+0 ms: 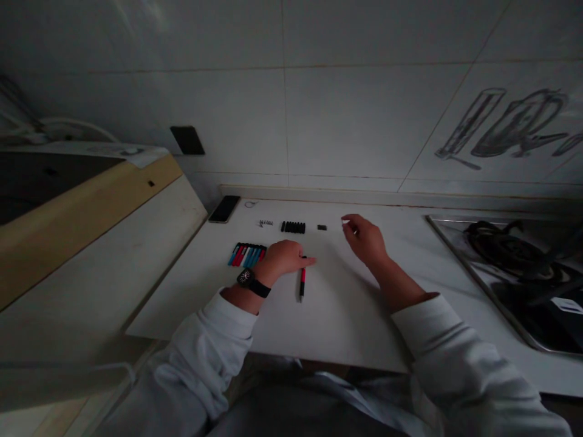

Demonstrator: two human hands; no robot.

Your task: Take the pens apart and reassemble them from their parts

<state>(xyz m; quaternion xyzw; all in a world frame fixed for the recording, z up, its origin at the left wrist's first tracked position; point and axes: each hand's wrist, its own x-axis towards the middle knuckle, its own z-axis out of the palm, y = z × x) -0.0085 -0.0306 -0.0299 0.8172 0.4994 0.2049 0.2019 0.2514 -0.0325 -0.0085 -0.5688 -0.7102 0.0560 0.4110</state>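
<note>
A red and black pen (302,284) lies on the white countertop (337,321), its tip towards me. My left hand (286,257) is closed at the pen's far end, with one finger stretched across it; the other fingers are partly hidden. To the right, my right hand (367,240) hovers above the counter, thumb and fingertips pinched on a tiny whitish piece too small to name. Left of my left wrist lies a row of red, blue and white pen barrels (246,255). Beyond it are a row of black cylindrical parts (293,227), several small springs (265,223) and a small dark stack (322,227).
A phone (224,209) and a small ring-like item (251,204) lie near the tiled wall (341,121). A gas stove (523,261) borders the counter at right. A pale panel with a yellow-brown edge (150,182) rises at left.
</note>
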